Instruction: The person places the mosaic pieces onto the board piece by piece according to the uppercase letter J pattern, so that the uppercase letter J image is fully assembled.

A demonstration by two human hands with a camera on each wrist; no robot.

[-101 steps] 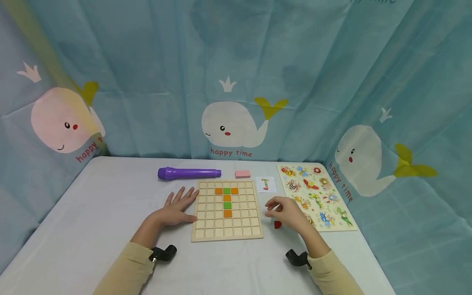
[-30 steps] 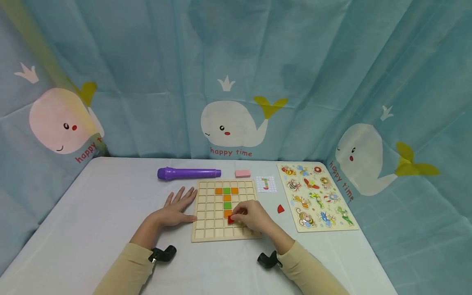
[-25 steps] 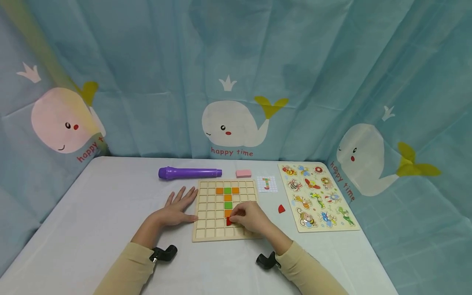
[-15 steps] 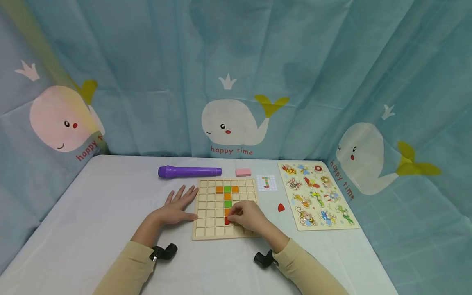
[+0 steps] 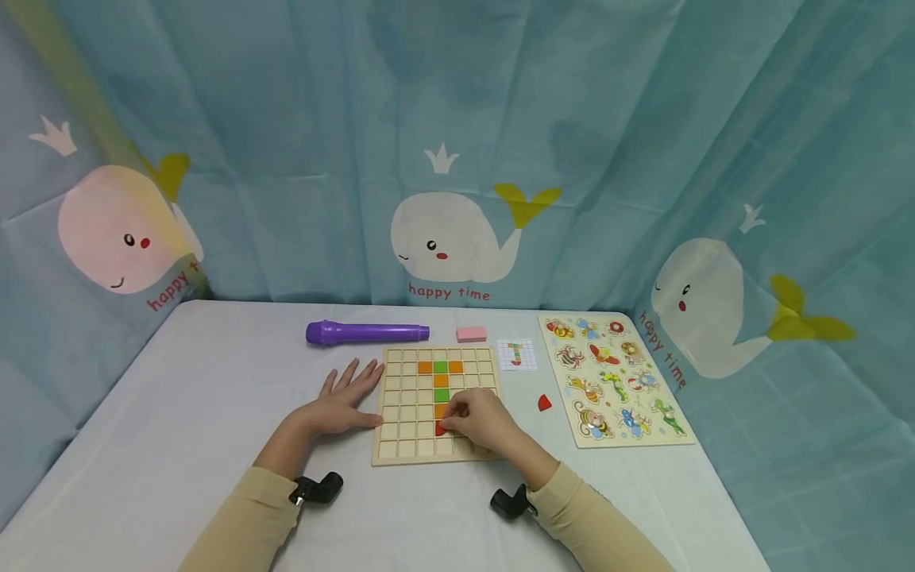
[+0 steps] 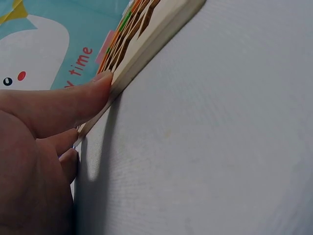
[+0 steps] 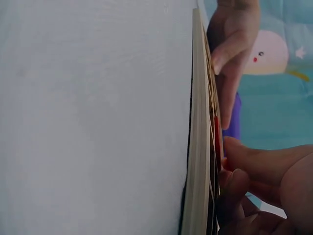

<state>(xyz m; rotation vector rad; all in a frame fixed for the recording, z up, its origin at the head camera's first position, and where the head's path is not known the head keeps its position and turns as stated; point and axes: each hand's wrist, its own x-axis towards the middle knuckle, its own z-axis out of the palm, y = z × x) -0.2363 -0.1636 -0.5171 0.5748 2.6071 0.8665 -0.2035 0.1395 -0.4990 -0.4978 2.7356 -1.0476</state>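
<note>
A wooden grid board lies on the table, with orange and green square tiles forming a T in its cells. My right hand pinches a red tile at the cell just below the T's lowest orange tile. Its fingertips partly cover that red tile. In the right wrist view, thumb and curled fingers meet at the board's surface. My left hand lies with fingers spread against the board's left edge, and the left wrist view shows its thumb touching that edge.
Right of the board sits another red tile, rounded on one side. A small pattern card, a pink block and a purple toy microphone are behind. An insect puzzle board lies at the right.
My right hand has come from the table right of the board, carrying a red tile onto the grid, and lowered it to the cell below the column. The left hand stays put.
</note>
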